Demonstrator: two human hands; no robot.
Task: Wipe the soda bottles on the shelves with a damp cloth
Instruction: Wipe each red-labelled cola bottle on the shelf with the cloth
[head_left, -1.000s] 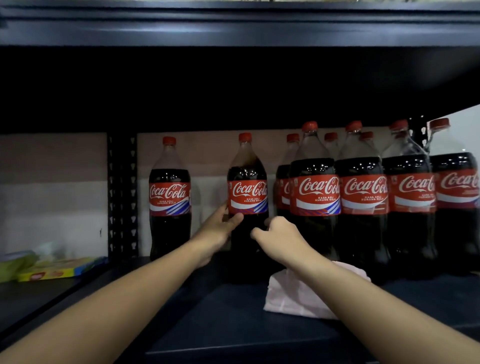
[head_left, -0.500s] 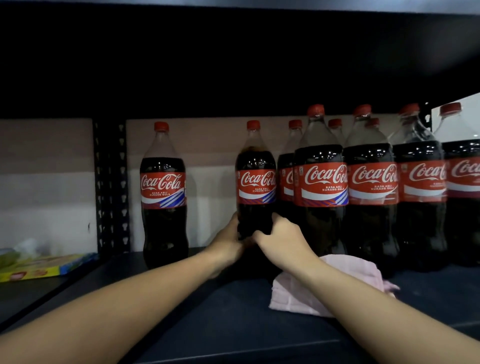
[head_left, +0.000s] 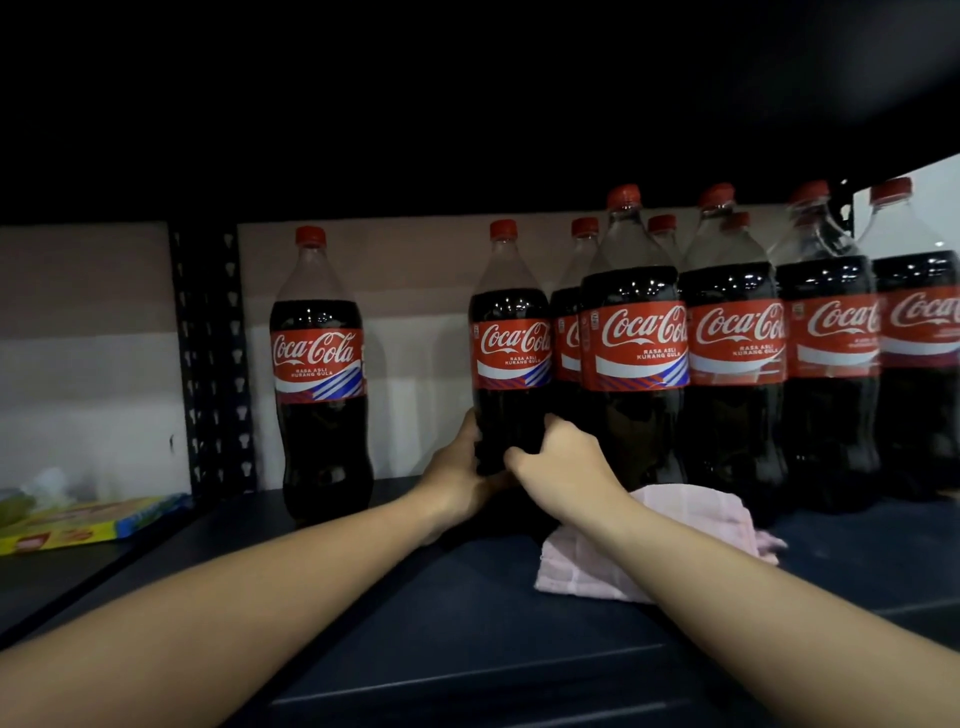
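We are looking first at the dark shelf (head_left: 467, 649), which is carrying the whole stock. On its right half a packed group of bottles (head_left: 727, 364) is standing in rows, shoulder to shoulder, labels facing out. A single bottle (head_left: 319, 374) is standing well apart on the left, near the perforated upright (head_left: 210, 364). Between them we are finding the held bottle (head_left: 511, 364), upright and just beside the packed group.

Both hands are working on this bottle's lower body. The left hand (head_left: 457, 478) is wrapping its fingers round the left side; the right hand (head_left: 566, 462) is curling round the right side. Neither hand is holding the pink cloth (head_left: 691, 525), which is lying crumpled on the shelf under the right forearm, touching the base of the front row.

We are judging these risks:

- The grip is sitting low while the bottle is tall and full, so any pull forward is likely tipping the top backward or sideways into its neighbours.
- The neighbours are standing so close that one knock is likely toppling several.
- The right forearm is passing over the cloth and may be dragging it off the front edge.
- A damp cloth may be leaving the shelf surface slick beneath the bases.

At far left, a yellow packet (head_left: 88, 525) is lying on a lower ledge, clear of the work.
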